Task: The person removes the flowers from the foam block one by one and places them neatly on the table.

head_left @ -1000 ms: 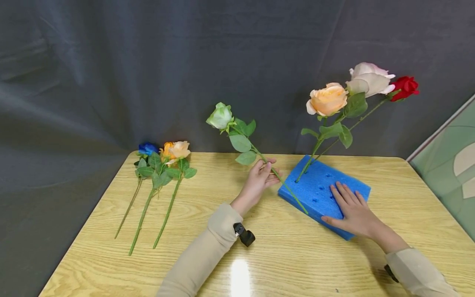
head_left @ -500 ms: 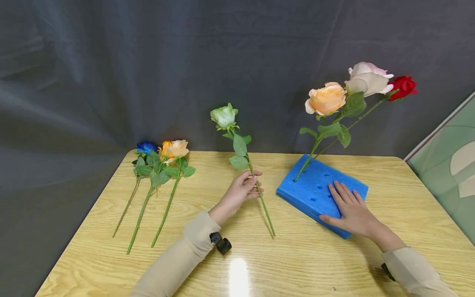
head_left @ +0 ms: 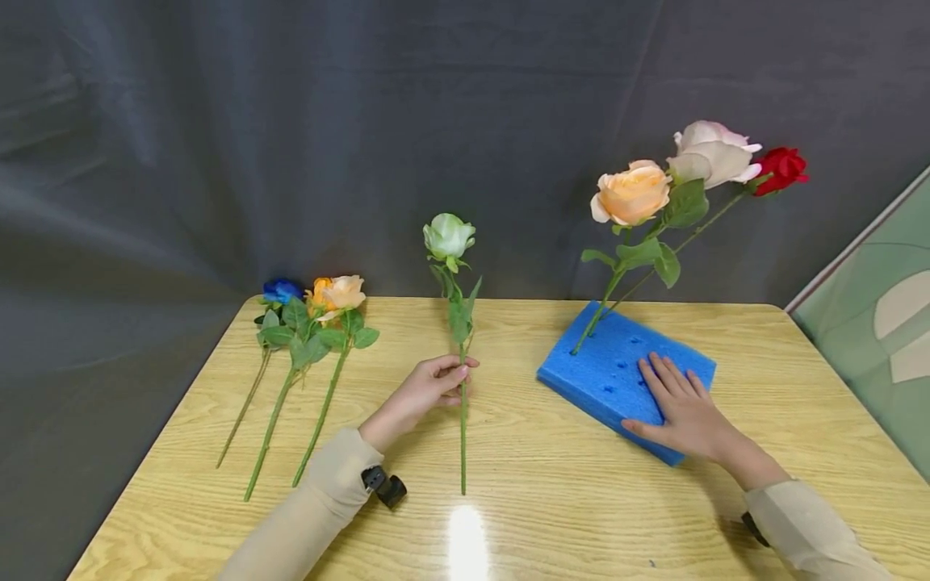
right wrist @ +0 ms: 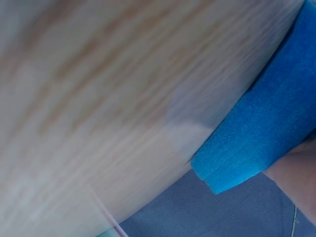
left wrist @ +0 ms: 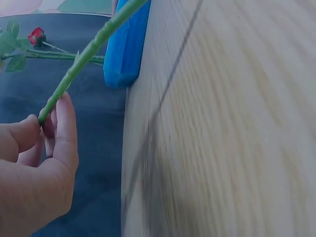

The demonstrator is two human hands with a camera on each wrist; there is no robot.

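Note:
A pale green rose (head_left: 449, 236) is pinched by its stem between the thumb and fingers of my left hand (head_left: 425, 391), head up over the middle of the table. In the left wrist view the green stem (left wrist: 81, 61) runs up from the fingertips, clear of the wood. My right hand (head_left: 686, 415) rests flat, fingers spread, on a blue foam block (head_left: 581, 367) with several holes in its top. Out of the block's far left part rise a peach rose (head_left: 630, 194), a large pale pink rose (head_left: 715, 153) and a red rose (head_left: 783, 170); some stem bases are hidden.
On the left of the wooden table (head_left: 552, 500) lie a blue rose (head_left: 282, 290), an orange rose (head_left: 320, 295) and a light peach rose (head_left: 345, 292), leaves overlapping. A dark curtain (head_left: 465, 105) hangs behind, and a green patterned panel (head_left: 886, 323) stands at the right.
My left hand has moved left and towards me with the pale green rose, away from the foam block. The stem has swung from slanted to nearly vertical in view. My right hand stays on the block.

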